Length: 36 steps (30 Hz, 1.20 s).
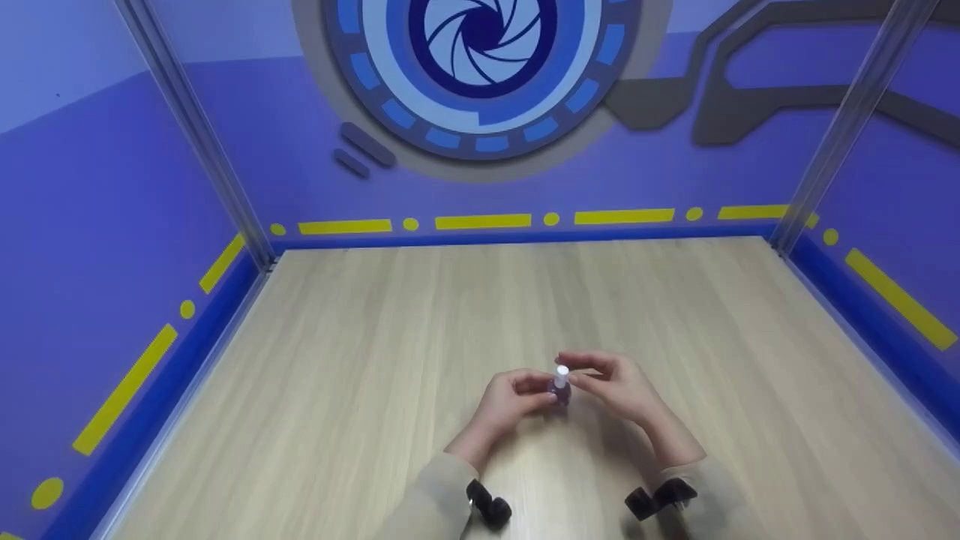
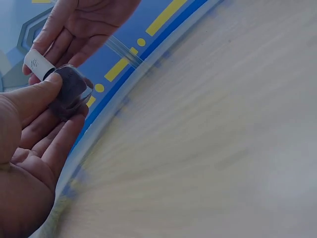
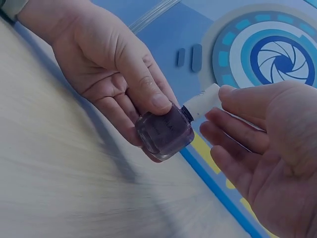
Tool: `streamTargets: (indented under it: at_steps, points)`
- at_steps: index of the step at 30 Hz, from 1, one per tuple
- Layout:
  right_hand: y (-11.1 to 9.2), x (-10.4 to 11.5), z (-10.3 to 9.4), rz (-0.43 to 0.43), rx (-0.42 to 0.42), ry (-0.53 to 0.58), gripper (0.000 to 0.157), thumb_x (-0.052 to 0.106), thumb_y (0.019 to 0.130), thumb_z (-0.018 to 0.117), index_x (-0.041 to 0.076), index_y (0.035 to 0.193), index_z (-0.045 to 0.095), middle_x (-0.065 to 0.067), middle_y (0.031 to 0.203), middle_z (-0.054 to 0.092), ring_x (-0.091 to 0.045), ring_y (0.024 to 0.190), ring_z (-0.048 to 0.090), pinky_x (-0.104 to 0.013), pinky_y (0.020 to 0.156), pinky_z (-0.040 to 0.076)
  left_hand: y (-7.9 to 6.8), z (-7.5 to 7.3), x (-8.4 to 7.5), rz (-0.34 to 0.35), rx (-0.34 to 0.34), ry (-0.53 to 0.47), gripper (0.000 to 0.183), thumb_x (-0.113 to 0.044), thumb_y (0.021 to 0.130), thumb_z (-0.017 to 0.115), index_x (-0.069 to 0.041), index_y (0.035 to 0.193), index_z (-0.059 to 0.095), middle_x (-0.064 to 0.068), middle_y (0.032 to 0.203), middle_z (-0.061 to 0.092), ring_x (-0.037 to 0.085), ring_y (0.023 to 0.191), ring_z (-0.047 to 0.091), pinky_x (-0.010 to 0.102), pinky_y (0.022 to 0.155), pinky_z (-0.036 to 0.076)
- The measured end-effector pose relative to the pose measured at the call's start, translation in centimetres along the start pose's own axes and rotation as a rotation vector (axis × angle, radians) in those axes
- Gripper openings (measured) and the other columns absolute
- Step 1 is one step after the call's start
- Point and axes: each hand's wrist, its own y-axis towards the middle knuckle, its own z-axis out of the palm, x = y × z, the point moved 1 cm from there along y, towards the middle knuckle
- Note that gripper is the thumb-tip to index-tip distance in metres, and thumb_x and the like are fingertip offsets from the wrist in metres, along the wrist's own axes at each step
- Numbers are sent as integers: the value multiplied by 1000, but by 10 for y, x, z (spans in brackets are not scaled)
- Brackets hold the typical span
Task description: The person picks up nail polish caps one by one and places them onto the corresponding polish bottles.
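Observation:
A small nail polish bottle [image 3: 166, 131] with dark purple, square-shaped glass is held up over the table between both hands. My left hand [image 1: 512, 397] grips the glass body, thumb on one face and fingers behind. The white cap [image 1: 562, 375] tilts toward my right hand [image 1: 621, 386]. In the right wrist view, the right thumb [image 3: 233, 94] touches the cap's end, with the other fingers curled just below it. Small print shows on the white cap [image 2: 39, 64] in the left wrist view, where right fingertips lie behind it. The cap sits on the bottle's neck.
Beneath the hands spreads a light wood-grain table [image 1: 390, 322]. Blue panels with yellow dashes enclose its left, right and far sides, including the back wall [image 1: 480, 199]. Clear corner posts [image 1: 217, 165] rise at the far corners. Black straps [image 1: 491, 506] circle both sleeved wrists.

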Motion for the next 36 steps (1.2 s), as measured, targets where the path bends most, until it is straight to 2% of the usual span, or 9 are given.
streamTargets:
  at_steps: [6, 9, 12, 14, 16, 21, 23, 32, 36]
  points:
    - [0, 5, 3, -3, 36, 26, 36, 12, 86, 67, 3, 119, 61, -16, 121, 62, -33, 113, 58, -25, 91, 49, -1, 0, -1, -7, 19, -17, 26, -4, 76, 74, -2, 101, 68, 9, 101, 71, 17, 94, 68, 28, 81, 55]
    - [-3, 15, 4, -29, 61, 15, 34, 5, 86, 64, -5, 119, 59, -22, 119, 61, -40, 111, 57, -26, 90, 51, -1, 0, 0, -4, 26, -18, 25, -3, 76, 74, -1, 100, 67, 10, 101, 71, 18, 93, 68, 28, 79, 56]
    - [-5, 25, 4, -21, 69, 5, 32, 1, 86, 64, -8, 117, 59, -23, 117, 62, -41, 110, 58, -25, 89, 51, -1, 0, 0, 4, 29, -8, 25, -2, 77, 73, 1, 100, 67, 11, 100, 71, 18, 93, 69, 28, 77, 56]
    - [-7, 29, 4, -7, 70, 5, 32, 1, 86, 63, -7, 116, 59, -23, 116, 62, -40, 108, 59, -24, 88, 52, -1, 0, -1, 4, 38, -10, 25, -2, 77, 73, 1, 101, 67, 12, 101, 71, 19, 94, 68, 28, 77, 56]
    - [-7, 30, 4, 5, 66, 0, 30, 0, 86, 63, -7, 115, 60, -23, 116, 63, -39, 106, 60, -23, 86, 52, -5, -1, -8, 9, 49, -14, 24, 0, 78, 71, 4, 102, 66, 16, 102, 70, 23, 95, 68, 28, 77, 56]
    - [-8, 31, 5, 23, 56, -10, 28, 0, 86, 64, -6, 113, 62, -22, 114, 64, -35, 100, 64, -22, 83, 53, -5, 0, -9, -15, 45, -10, 24, -2, 77, 73, 0, 100, 67, 12, 101, 71, 19, 94, 68, 29, 77, 56]
    - [-8, 31, 5, 29, 54, -13, 28, 1, 86, 64, -6, 113, 62, -22, 113, 64, -34, 100, 64, -22, 83, 53, -2, 0, -2, -28, 34, -5, 24, -5, 76, 74, -3, 100, 68, 8, 100, 72, 16, 92, 68, 29, 77, 56]
    - [-10, 33, 6, 42, 25, -66, 27, 5, 86, 66, -2, 112, 64, -18, 107, 67, -31, 96, 65, -20, 80, 53, -2, 0, 2, -14, 31, -2, 26, -4, 78, 73, -2, 102, 67, 11, 102, 71, 19, 93, 68, 30, 72, 57]
    - [-10, 32, 7, 47, 23, -52, 27, 5, 85, 66, -3, 110, 64, -19, 106, 67, -35, 97, 64, -20, 80, 53, -6, 0, -7, -4, 38, -1, 25, 0, 78, 71, 1, 103, 67, 13, 102, 70, 21, 93, 68, 31, 73, 57]
